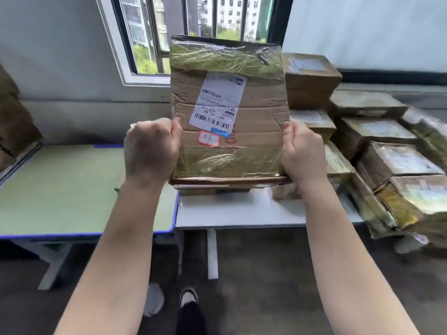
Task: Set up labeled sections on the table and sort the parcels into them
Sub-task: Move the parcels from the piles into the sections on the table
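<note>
Left grip (151,151) and right grip (303,151) each clasp a lower side edge of the parcel (254,97), upright in mid-air; best steady it, read its shipping label (217,105), then choose a spot on the green worktop (60,189), clear of the unsorted stack (377,141)

Saw daylight coming through barred window (169,32) set in pale grey wall (60,56). Noted white frame, dark bars, apartment blocks (229,10) and green foliage (145,61) outside. Logged plain white panel (362,32) right of window, upper right. Found two tables just beside each other under window: green tabletop (60,184) with blue edge on left, white tabletop (237,209) on right, white leg (212,252) below it. Had dark grey, mottled floor (266,274) underneath. Read lighting as soft and natural.
</note>
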A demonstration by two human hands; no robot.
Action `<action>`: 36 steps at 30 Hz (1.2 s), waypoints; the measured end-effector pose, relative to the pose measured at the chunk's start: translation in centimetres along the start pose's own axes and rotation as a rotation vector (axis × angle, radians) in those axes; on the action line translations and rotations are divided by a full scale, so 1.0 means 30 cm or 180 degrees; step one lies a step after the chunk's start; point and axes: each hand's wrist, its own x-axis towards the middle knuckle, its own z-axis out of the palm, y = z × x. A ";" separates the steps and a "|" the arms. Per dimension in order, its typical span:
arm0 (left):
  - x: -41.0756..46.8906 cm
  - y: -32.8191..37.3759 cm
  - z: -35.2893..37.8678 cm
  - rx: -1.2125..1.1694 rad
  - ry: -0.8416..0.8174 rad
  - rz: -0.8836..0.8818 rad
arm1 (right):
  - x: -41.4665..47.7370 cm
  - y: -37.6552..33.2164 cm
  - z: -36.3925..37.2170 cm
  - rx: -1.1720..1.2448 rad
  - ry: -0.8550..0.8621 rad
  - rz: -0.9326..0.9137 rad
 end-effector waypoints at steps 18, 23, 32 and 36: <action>-0.251 0.391 -0.021 -0.0510 -0.0744 0.0456 | -0.378 0.195 -0.417 -0.0540 0.0181 0.0868; -0.256 0.482 -0.028 -0.0514 -0.0849 0.0623 | -0.411 0.253 -0.490 -0.0528 0.0182 0.1026; -0.228 0.835 0.016 -0.0728 -0.0817 0.0653 | -0.356 0.488 -0.748 -0.0468 0.0359 0.0995; -0.222 1.072 0.057 -0.0802 -0.0654 0.0613 | -0.311 0.664 -0.914 -0.0432 0.0323 0.0893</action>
